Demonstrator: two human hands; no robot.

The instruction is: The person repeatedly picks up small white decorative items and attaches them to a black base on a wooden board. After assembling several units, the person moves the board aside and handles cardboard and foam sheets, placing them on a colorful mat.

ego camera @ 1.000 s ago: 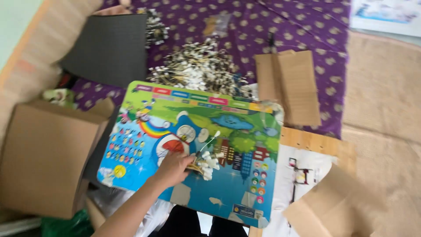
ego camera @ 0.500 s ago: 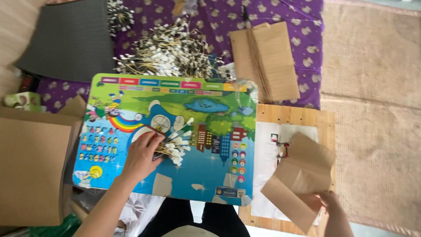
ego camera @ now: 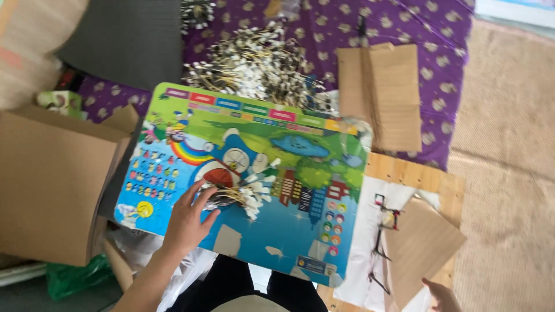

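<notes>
My left hand (ego camera: 188, 222) pins a bundle of tagged sticks (ego camera: 243, 195) on the cartoon board (ego camera: 300, 150), fingers closed on it. Right hand (ego camera: 442, 294) touches a cardboard sheet (ego camera: 419, 248) w/ fingertips; grip unclear. Bundling step, I'd say; next needs steady hold.

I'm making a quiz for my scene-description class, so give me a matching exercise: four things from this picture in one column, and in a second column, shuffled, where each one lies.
Things:
1. small bundle of white-tipped sticks
2. open cardboard box
3. large heap of white-tipped sticks
4. brown paper bag

Places:
A. on the purple cloth, beyond the cartoon board
B. on the cartoon board, at the left hand
C. left of the cartoon board
D. on the wooden board, near the right hand

Pairs: 1-B, 2-C, 3-A, 4-D
</notes>
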